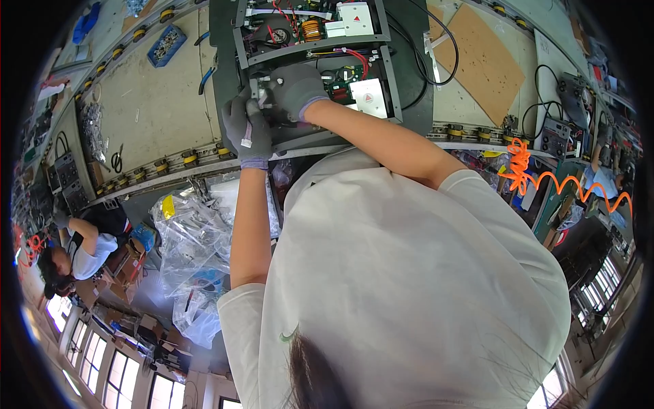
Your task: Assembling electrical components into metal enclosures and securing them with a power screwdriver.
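Both my hands wear grey gloves and work at the left end of the nearer open metal case. My left hand is closed at the case's front left corner; a small white piece shows against its glove. Reaching into the case, my right hand has its fingers bent toward the left hand. Between the two sits a small grey metal part, mostly hidden by the fingers. Right of my right hand are a green circuit board, red wires and a white plate with a warning triangle.
A second open case with a copper coil stands behind. Black cable loops at right beside a brown board. Left lie a blue tray of small parts, pliers and scissors. Another person works at far left.
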Action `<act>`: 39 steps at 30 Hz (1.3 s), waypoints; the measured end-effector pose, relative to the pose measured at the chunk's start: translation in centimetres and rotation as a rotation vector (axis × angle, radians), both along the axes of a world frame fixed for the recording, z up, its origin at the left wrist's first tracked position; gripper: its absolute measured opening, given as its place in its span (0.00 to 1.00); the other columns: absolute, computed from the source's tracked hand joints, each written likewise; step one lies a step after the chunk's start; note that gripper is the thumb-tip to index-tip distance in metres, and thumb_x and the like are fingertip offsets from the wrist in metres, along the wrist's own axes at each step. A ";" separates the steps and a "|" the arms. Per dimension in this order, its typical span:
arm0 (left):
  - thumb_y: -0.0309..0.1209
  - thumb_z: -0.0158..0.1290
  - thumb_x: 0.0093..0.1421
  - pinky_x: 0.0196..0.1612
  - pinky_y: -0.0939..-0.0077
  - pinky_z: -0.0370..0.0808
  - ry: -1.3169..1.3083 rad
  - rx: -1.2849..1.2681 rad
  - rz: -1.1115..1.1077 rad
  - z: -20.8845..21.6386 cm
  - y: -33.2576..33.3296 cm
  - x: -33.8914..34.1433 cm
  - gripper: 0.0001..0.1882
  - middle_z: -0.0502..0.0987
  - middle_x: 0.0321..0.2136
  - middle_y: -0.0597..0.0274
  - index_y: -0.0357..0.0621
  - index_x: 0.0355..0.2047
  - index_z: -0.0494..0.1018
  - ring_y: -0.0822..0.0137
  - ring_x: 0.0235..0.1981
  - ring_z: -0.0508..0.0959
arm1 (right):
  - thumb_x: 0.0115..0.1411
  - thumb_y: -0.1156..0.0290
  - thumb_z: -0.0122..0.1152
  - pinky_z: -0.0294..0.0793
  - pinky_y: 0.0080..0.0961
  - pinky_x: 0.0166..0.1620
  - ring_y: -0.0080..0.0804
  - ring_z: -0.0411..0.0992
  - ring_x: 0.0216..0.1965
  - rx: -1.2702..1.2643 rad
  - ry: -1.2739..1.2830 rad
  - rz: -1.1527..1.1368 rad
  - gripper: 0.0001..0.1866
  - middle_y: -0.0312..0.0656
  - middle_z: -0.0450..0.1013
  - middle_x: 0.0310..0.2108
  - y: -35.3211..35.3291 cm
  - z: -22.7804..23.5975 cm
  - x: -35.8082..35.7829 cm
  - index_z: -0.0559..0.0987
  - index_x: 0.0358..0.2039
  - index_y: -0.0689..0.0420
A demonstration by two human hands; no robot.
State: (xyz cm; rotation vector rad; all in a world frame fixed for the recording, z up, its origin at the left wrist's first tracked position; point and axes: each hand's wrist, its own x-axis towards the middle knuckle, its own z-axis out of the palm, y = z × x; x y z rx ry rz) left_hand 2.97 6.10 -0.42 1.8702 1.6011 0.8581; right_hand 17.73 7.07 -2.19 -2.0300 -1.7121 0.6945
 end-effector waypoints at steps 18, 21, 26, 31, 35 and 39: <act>0.39 0.57 0.58 0.50 0.58 0.71 0.006 0.108 -0.094 2.6 -1.3 0.5 0.12 0.78 0.39 0.57 0.51 0.40 0.82 0.51 0.45 0.74 | 0.61 0.61 0.58 0.78 0.48 0.39 0.47 0.81 0.38 -0.063 -0.206 0.175 0.11 0.45 0.81 0.33 -1.4 5.2 0.8 0.84 0.37 0.51; 0.42 0.60 0.55 0.50 0.57 0.70 0.060 0.152 -0.138 2.8 -1.4 0.6 0.13 0.79 0.37 0.58 0.52 0.37 0.82 0.50 0.45 0.73 | 0.59 0.62 0.59 0.78 0.48 0.38 0.47 0.80 0.38 -0.039 -0.236 0.229 0.11 0.46 0.80 0.33 -1.6 5.7 0.7 0.83 0.38 0.53; 0.37 0.59 0.57 0.50 0.57 0.70 0.182 0.165 -0.132 3.1 -0.8 -0.1 0.11 0.79 0.36 0.57 0.47 0.37 0.81 0.50 0.44 0.73 | 0.58 0.61 0.61 0.78 0.44 0.41 0.47 0.79 0.39 -0.091 -0.108 0.251 0.12 0.47 0.80 0.34 -1.5 5.8 1.4 0.83 0.37 0.53; 0.37 0.57 0.56 0.50 0.54 0.70 0.261 0.092 -0.149 1.8 -0.9 -1.5 0.11 0.78 0.43 0.56 0.50 0.38 0.80 0.47 0.46 0.73 | 0.57 0.57 0.62 0.76 0.40 0.45 0.44 0.77 0.40 0.050 0.061 0.352 0.13 0.43 0.79 0.33 -2.2 6.1 2.4 0.84 0.36 0.50; 0.36 0.55 0.61 0.49 0.57 0.71 0.033 0.012 -0.106 0.5 -1.1 -1.2 0.11 0.77 0.40 0.54 0.47 0.41 0.79 0.50 0.45 0.74 | 0.58 0.59 0.60 0.75 0.40 0.45 0.46 0.77 0.40 -0.063 0.114 0.287 0.12 0.46 0.79 0.34 -2.1 5.0 2.1 0.84 0.37 0.50; 0.36 0.50 0.67 0.52 0.61 0.72 -0.393 0.007 -0.063 -2.0 -1.1 -1.2 0.16 0.76 0.43 0.51 0.40 0.49 0.74 0.54 0.47 0.75 | 0.57 0.61 0.59 0.76 0.40 0.46 0.48 0.78 0.40 -0.273 0.075 0.332 0.12 0.48 0.80 0.38 -2.6 4.0 1.2 0.84 0.39 0.49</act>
